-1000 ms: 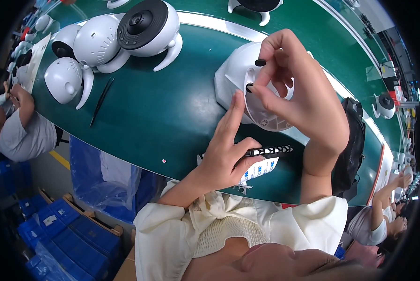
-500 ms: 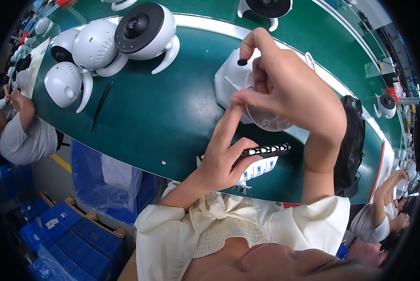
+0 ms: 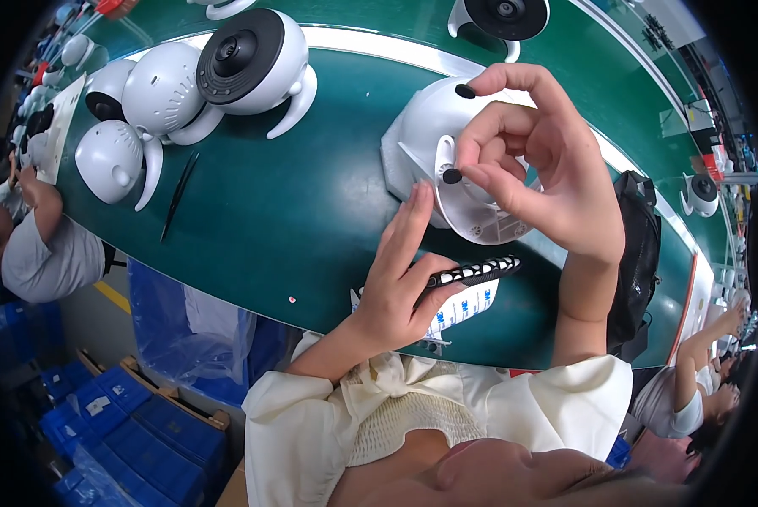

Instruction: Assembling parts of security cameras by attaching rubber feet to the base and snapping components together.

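Observation:
A white rounded plastic housing (image 3: pixel 430 114), with its base part (image 3: pixel 476 224) toward me, rests on a pale foam block (image 3: pixel 390 160). My right hand (image 3: pixel 578 169) is over it, closed on a small black round pad (image 3: pixel 452 176) between thumb and finger. Another black round pad (image 3: pixel 464 90) sits at the tip of its raised index finger. Near the table edge my left hand (image 3: pixel 396 291) grips a black sheet of pads (image 3: pixel 480 269), its white backing (image 3: pixel 463 311) hanging below. The outstretched fingertips of that hand touch or nearly touch the housing's edge.
Several white camera units (image 3: pixel 248 59) stand at the left, with black tweezers (image 3: pixel 179 196) nearby. A black bag (image 3: pixel 637 253) lies beyond my right arm. Further units (image 3: pixel 506 17) are across the white rail. At lower left are blue bins (image 3: pixel 134 422); other people sit on both sides.
My right hand has turned and drawn back from my left fingertips. The pad between its thumb and finger now shows. My left hand has shifted only slightly with the sheet.

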A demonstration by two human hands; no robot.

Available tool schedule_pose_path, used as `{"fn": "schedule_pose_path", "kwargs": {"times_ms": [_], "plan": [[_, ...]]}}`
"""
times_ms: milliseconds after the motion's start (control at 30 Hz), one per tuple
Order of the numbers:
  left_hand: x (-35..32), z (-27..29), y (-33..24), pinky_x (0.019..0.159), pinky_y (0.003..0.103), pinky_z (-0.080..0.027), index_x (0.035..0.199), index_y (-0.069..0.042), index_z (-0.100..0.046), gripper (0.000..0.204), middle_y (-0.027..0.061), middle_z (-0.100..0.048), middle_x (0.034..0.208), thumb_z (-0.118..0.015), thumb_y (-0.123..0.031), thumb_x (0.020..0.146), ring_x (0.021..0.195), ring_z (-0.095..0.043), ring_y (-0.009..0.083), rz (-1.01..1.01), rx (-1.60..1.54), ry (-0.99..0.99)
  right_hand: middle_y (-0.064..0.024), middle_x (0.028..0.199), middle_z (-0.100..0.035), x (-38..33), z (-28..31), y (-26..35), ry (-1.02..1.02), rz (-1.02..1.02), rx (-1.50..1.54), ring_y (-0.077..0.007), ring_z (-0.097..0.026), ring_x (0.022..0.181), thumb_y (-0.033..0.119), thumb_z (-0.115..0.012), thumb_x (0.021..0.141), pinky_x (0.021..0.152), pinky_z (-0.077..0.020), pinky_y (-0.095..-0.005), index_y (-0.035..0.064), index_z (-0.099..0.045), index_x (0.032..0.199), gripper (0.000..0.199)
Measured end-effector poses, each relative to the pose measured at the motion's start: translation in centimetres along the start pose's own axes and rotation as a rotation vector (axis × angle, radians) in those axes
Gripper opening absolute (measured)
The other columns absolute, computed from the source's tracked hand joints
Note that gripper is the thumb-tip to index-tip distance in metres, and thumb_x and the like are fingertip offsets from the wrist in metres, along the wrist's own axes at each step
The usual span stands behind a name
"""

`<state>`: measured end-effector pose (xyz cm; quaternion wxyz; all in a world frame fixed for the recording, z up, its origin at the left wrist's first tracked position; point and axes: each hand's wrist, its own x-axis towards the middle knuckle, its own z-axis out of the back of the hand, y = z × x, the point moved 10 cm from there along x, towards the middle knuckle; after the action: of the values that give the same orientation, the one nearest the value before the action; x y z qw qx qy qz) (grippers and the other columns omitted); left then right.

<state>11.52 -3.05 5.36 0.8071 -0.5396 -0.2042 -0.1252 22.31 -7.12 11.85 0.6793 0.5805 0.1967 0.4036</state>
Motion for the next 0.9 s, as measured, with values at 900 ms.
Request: {"fn": "schedule_pose_path", "kwargs": {"times_ms": [900], "plan": [[0.0,-0.1,0.1,0.099,0.045,-0.023,0.077,0.001,-0.052,0.018,0.0279,-0.018,0.136,-0.065,-0.010,0.070,0.125,-0.020,0.0432,0.021,0.005,0.012,-0.0006,0.072,-0.055,-0.6,-0.2,1.6,-0.195,-0.026,-0.257,-0.0006,-0.041,0.053,-0.009,-0.057,0.066,0.047,-0.0305,-0.0139,0.0037,-0.042,0.104,0.043]]}}
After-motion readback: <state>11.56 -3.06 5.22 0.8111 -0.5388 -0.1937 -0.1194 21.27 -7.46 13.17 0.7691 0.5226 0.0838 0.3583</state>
